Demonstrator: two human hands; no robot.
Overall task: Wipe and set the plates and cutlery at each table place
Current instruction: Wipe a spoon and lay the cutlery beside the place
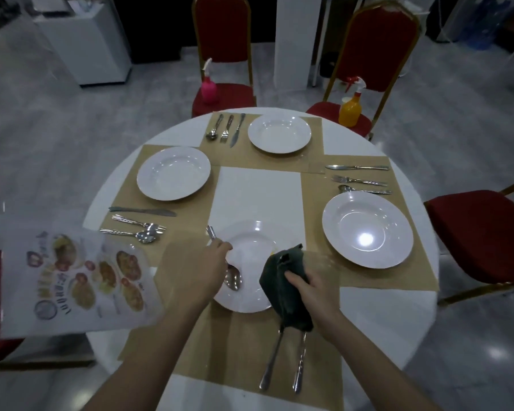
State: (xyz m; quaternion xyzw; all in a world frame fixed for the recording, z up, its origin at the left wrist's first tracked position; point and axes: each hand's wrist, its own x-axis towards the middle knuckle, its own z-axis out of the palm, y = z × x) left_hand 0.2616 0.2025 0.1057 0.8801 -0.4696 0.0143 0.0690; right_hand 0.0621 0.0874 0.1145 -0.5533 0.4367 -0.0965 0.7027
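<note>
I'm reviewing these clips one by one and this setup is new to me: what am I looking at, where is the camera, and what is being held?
There is no machine here: a person wears a wide-angle camera on the head, looking down at both bare hands. The left hand holds a spoon over the near plate; the right hand holds a dark cloth. On the round table lie brown mats, three other plates, each with a knife, fork and spoon beside it, and two cutlery handles near the cloth. A menu lies at the left; spray bottles stand on the far chairs.
</note>
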